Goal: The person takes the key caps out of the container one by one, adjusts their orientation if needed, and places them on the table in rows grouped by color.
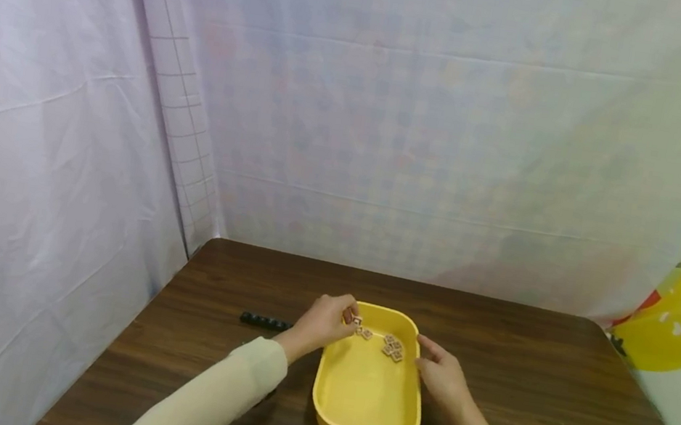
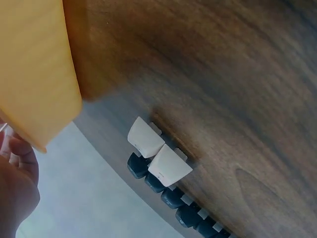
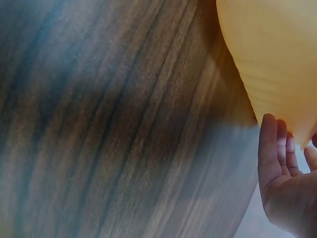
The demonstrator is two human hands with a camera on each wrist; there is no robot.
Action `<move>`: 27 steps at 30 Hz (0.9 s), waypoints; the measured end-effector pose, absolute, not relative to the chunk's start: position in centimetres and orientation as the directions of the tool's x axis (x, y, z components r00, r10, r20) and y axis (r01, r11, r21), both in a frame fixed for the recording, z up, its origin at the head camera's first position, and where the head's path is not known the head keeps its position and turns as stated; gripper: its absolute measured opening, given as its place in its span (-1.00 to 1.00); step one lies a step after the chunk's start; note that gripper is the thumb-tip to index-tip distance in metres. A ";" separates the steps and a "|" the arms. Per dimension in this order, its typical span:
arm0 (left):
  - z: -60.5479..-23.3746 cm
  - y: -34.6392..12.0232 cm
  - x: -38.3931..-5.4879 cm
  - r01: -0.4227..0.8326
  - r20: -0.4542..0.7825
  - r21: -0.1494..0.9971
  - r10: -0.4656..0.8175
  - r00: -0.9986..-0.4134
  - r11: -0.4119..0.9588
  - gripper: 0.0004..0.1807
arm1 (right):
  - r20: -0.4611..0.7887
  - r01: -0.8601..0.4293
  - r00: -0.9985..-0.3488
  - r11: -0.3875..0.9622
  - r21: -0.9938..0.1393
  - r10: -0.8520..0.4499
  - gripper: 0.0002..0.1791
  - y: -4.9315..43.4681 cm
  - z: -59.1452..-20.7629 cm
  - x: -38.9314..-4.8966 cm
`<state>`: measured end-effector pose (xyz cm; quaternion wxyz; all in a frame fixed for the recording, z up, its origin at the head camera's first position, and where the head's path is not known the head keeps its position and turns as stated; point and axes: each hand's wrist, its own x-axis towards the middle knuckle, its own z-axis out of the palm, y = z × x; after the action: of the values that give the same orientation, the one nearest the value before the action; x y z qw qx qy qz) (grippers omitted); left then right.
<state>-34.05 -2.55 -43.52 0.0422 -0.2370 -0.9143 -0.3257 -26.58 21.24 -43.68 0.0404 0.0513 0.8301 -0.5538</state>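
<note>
A yellow plastic basin (image 1: 363, 392) stands on the table. My left hand (image 1: 327, 321) is over its far left corner and pinches a small square piece (image 1: 356, 321), light with a brown pattern. Several similar small square pieces (image 1: 393, 348) lie in the far end of the basin. My right hand (image 1: 444, 379) holds the right rim, several fingers (image 3: 268, 144) along the outer wall. In the left wrist view, two white keycap-like pieces (image 2: 170, 166) lie beside a row of black keycap-like pieces (image 2: 187, 216); what the left fingers pinch is mostly hidden there.
Dark wood-grain table (image 1: 551, 391) runs out on both sides of the basin. The black row also shows left of the basin, partly behind the left forearm. Pale curtains (image 1: 391, 139) hang behind the table and at the left.
</note>
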 end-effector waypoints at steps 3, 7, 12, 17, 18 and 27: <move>-43.6 -2.6 -34.0 0.466 0.242 0.593 0.406 -0.881 0.657 -0.87 | -0.130 0.134 -0.991 0.369 -0.920 0.035 -0.39 21.3 -43.7 -26.6; -43.6 -2.6 -34.0 0.466 0.254 0.601 0.397 -0.882 0.649 -0.87 | -0.131 0.133 -0.991 0.365 -0.921 0.030 -0.39 21.3 -43.7 -26.6; -43.5 -2.6 -34.0 0.483 0.285 0.583 0.392 -0.875 0.653 -0.85 | -0.115 0.116 -0.993 0.378 -0.919 0.025 -0.39 21.3 -43.8 -26.6; -43.5 -2.7 -34.0 0.497 0.292 0.581 0.405 -0.866 0.644 -0.90 | -0.106 0.108 -0.994 0.381 -0.918 0.026 -0.40 21.2 -43.9 -26.5; -43.4 -2.7 -34.0 0.493 0.284 0.585 0.407 -0.868 0.644 -0.91 | -0.106 0.107 -0.994 0.379 -0.919 0.023 -0.40 21.2 -43.9 -26.5; -43.1 -3.4 -33.7 0.458 0.274 0.670 0.378 -0.884 0.585 -0.78 | -0.106 0.105 -0.994 0.391 -0.914 0.021 -0.40 21.2 -43.7 -26.5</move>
<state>-33.74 -3.39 -43.10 0.0511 -0.2350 -0.8887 -0.3905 -26.50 21.21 -43.69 0.0385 0.0378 0.8331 -0.5505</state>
